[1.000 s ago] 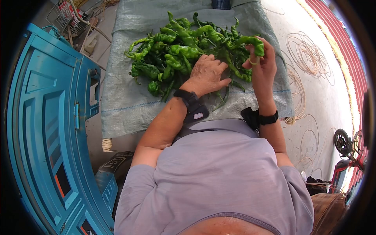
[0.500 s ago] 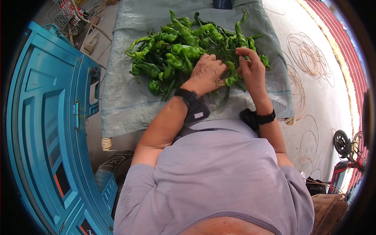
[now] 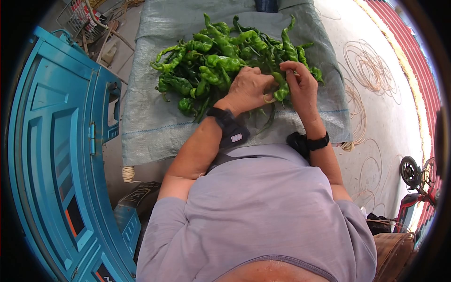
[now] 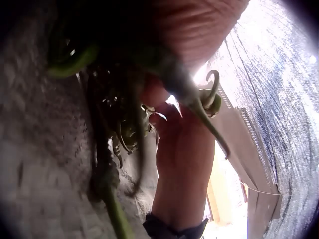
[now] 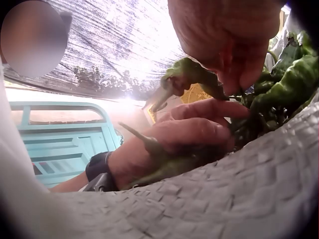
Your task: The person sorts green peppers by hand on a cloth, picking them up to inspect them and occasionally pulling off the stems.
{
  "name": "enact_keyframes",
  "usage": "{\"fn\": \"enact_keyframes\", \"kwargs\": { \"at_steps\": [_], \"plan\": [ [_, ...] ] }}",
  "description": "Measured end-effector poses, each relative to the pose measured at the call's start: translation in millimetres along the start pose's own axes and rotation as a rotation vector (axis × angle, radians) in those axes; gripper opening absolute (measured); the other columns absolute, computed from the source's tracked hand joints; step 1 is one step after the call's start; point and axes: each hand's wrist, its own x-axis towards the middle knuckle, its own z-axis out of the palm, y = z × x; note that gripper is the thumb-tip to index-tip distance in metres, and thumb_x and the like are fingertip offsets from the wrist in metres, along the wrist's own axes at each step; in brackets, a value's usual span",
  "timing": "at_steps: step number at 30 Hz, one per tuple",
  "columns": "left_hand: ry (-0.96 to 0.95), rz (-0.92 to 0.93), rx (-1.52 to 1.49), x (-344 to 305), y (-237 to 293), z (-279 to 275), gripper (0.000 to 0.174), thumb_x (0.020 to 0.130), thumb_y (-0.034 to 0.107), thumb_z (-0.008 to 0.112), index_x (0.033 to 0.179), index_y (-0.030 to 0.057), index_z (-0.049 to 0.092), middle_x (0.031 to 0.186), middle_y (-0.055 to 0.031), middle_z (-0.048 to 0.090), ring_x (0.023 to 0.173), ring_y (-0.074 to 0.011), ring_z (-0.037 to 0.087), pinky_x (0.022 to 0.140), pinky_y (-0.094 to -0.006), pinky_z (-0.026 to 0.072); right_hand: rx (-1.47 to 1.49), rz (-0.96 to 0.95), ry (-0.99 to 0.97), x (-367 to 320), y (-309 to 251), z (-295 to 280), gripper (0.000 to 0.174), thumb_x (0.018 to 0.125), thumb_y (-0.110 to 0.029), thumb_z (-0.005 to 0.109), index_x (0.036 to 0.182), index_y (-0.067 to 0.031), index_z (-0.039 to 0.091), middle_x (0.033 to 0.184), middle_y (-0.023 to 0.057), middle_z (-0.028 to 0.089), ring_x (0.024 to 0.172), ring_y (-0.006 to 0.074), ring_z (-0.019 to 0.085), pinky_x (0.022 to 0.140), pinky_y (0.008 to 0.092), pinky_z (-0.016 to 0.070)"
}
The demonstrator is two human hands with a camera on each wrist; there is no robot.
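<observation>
A pile of long, wrinkled green peppers (image 3: pixel 213 63) lies in front of me in the head view. My left hand (image 3: pixel 249 90) is at its near side with curled fingers, and the right wrist view shows a green pepper (image 5: pixel 172 167) under its palm, stem sticking out. Beside the left thumb is a bent green pepper (image 3: pixel 281 89) with a curved pale stem. At that pepper's far end my right hand (image 3: pixel 304 93) pinches with thumb and forefinger; the right wrist view shows the pepper (image 5: pixel 188 73) reaching out from those fingers. Pepper stems (image 4: pixel 212 124) stand out close by in the left wrist view.
The peppers lie on a grey-green woven sheet (image 3: pixel 155 141). A blue metal panel (image 3: pixel 56 136) stands at the left. Coiled wire (image 3: pixel 371 66) is on the floor to the right, with a wheeled red vehicle (image 3: pixel 413 197) farther off. A dark blue object (image 3: pixel 267 5) sits at the sheet's far edge.
My right hand has come left and closer to me, bringing the bent pepper from the pile's right side to beside the left thumb. The left hand stays almost in place.
</observation>
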Motion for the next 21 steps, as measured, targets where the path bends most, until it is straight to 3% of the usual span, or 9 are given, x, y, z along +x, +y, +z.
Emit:
{"fn": "enact_keyframes", "kwargs": {
  "at_steps": [2,5,8,11,14,17,21],
  "plan": [
    [-0.003,-0.069,-0.111,2,-3,2,0.027,0.073,0.028,0.077,0.098,0.0186,0.075,0.082,-0.0023,0.069,0.087,-0.0231,0.063,0.09,-0.0383,0.0465,0.093,0.164,-0.027,-2,-11,-2,0.018,0.1,-0.005,0.057,0.113,-0.0065,0.069,0.101,0.0043,0.071,0.076,0.009,0.067,0.062,0.0247,0.0523],
    [-0.022,-0.131,-0.251,4,-3,-4,0.027,0.074,0.025,0.074,0.099,0.0157,0.075,0.082,-0.0036,0.069,0.086,-0.0224,0.064,0.087,-0.0371,0.0486,0.248,0.177,0.005,-2,-17,-1,0.016,0.102,-0.01,0.059,0.114,-0.0046,0.068,0.098,0.0039,0.07,0.069,0.0074,0.063,0.06,0.0233,0.051],
    [-0.011,-0.205,-0.565,6,-8,-7,0.02,0.079,0.014,0.07,0.095,0.0044,0.068,0.087,-0.005,0.066,0.085,-0.0164,0.063,0.085,-0.0313,0.0493,0.178,0.097,-0.004,-3,-27,-7,0.018,0.103,-0.014,0.059,0.115,-0.0022,0.066,0.094,0.004,0.068,0.064,0.0063,0.06,0.059,0.0222,0.0499],
    [-0.039,-0.181,-0.623,5,-8,-11,0.021,0.081,0.01,0.067,0.1,0.0019,0.067,0.091,-0.004,0.065,0.09,-0.0135,0.061,0.085,-0.0294,0.0497,0.189,0.073,0.057,-3,-25,-7,0.019,0.103,-0.015,0.059,0.115,-0.0016,0.066,0.092,0.0031,0.068,0.064,0.0057,0.06,0.058,0.0224,0.0493],
    [0.012,-0.26,-0.797,2,-3,-14,0.019,0.083,0.008,0.064,0.101,0.0025,0.066,0.095,-0.0008,0.064,0.092,-0.0116,0.059,0.086,-0.029,0.0486,0.273,0.151,-0.039,-5,-20,-9,0.019,0.1,-0.013,0.062,0.116,-0.0026,0.066,0.1,0.005,0.068,0.068,0.0081,0.062,0.06,0.0238,0.0495],
    [-0.002,-0.215,-0.933,3,-6,-17,0.018,0.086,0.007,0.062,0.103,0.0035,0.066,0.098,0.0003,0.064,0.095,-0.0101,0.058,0.089,-0.0281,0.0478,0.035,-0.045,-0.184,-1,-23,-7,0.022,0.096,-0.01,0.064,0.117,-0.004,0.066,0.11,0.0077,0.066,0.076,0.0108,0.064,0.064,0.025,0.0511],
    [0.038,-0.178,-0.882,2,-8,-13,0.02,0.087,0.003,0.061,0.107,0.005,0.065,0.1,0.0009,0.065,0.097,-0.0087,0.057,0.089,-0.027,0.0471,-0.009,-0.056,-0.202,-2,-28,-3,0.027,0.093,-0.008,0.065,0.121,-0.0055,0.064,0.117,0.0095,0.065,0.079,0.0121,0.064,0.066,0.0262,0.0515]
  ]
}}
